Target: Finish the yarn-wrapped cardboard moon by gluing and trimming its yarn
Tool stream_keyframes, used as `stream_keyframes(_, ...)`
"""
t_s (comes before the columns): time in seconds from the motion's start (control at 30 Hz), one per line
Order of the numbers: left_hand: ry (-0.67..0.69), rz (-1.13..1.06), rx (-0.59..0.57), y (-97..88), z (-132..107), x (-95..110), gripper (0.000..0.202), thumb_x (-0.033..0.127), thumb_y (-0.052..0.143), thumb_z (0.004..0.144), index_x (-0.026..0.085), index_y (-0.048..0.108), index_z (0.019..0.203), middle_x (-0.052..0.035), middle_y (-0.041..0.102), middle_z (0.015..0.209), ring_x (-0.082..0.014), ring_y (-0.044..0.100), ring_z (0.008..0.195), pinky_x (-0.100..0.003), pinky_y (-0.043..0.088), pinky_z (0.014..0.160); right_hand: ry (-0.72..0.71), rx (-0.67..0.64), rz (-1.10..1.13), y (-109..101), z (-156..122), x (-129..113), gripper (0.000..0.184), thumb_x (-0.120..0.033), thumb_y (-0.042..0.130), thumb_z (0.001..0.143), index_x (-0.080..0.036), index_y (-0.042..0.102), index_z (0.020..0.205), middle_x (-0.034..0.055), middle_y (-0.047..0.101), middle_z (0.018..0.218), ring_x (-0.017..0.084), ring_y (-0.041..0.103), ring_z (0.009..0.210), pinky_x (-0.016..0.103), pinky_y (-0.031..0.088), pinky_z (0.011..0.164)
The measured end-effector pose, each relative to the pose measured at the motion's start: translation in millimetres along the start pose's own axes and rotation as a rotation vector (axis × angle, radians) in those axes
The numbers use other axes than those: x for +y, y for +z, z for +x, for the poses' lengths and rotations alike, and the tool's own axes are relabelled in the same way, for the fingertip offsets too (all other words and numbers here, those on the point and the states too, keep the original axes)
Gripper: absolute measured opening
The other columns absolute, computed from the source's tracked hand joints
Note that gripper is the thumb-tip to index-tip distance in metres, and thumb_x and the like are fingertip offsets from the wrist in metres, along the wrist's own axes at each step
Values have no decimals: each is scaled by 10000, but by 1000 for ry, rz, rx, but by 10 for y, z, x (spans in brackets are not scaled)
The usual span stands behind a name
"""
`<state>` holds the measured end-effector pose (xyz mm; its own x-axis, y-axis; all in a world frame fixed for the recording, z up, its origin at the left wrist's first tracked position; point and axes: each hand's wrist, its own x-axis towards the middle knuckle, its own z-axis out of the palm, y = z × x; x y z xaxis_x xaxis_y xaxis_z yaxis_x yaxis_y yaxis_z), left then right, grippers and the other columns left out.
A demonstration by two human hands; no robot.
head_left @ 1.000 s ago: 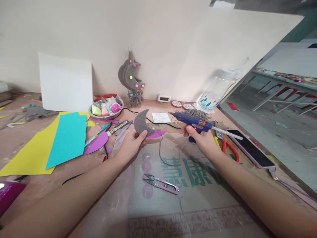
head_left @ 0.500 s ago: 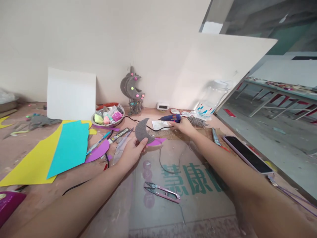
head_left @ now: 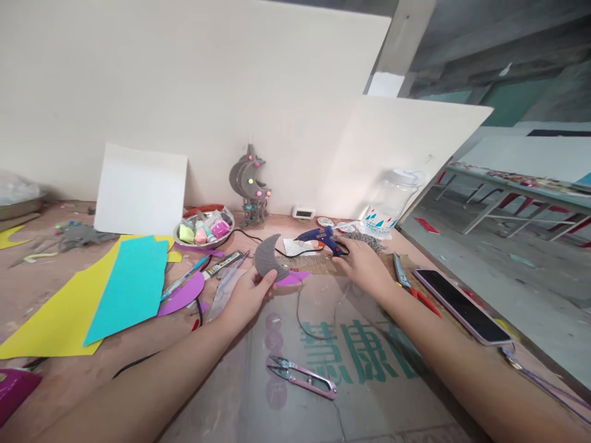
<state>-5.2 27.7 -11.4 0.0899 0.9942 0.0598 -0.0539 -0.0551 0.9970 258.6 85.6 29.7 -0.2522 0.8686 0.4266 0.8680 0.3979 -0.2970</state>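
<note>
My left hand (head_left: pixel 252 292) pinches the lower end of a grey yarn-wrapped crescent moon (head_left: pixel 268 257), held up above the table. Grey yarn (head_left: pixel 301 314) trails from it over the clear plastic sheet. My right hand (head_left: pixel 364 267) is at the handle end of a blue glue gun (head_left: pixel 321 237), thumb and fingers apart and not wrapped round it. The gun lies by a white paper piece (head_left: pixel 295 247). Behind my right fingers sits a bundle of grey yarn (head_left: pixel 375 242), partly hidden. Pink-handled thread snips (head_left: pixel 305 376) lie on the plastic sheet (head_left: pixel 369 400) in front.
A metal bowl (head_left: pixel 180 242) of coloured clay packs, a decorated moon ornament (head_left: pixel 252 184) and a clear bottle (head_left: pixel 390 200) stand along the back. Yellow (head_left: pixel 50 320) and blue sheets (head_left: pixel 129 289) lie left. A phone (head_left: pixel 462 304) and orange-handled pliers (head_left: pixel 418 295) lie right.
My right hand has loosened from the glue gun and shifted right, and the gun now rests with its handle showing. My left hand still holds the crescent. The view has tilted up slightly.
</note>
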Motion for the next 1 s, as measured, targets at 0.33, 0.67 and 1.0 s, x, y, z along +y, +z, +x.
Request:
stream_keyframes(0.33,131,119,30,18,-65,45,281,448,483,820,167,478,817,32,490,613,-94,448,513,-218,341,481,385,-515,975,237,-533,-737,361,-473,612,728,-232,354,803,-73,538,551,86,469,365,190,350,333)
stream_keyframes(0.67,236,239,54,19,-127,52,298,455,511,799,158,505,787,11,540,651,-116,489,577,-235,359,538,352,-249,1088,254,-587,-841,413,-411,651,672,-220,404,943,-12,602,756,91,534,491,245,451,465)
stream_keyframes(1.0,194,192,-34,55,-174,130,290,446,512,800,164,481,739,33,489,564,-94,441,490,-213,321,471,56,47,557,267,-522,-545,160,-343,580,762,-203,633,818,19,567,708,168,503,684,303,389,658)
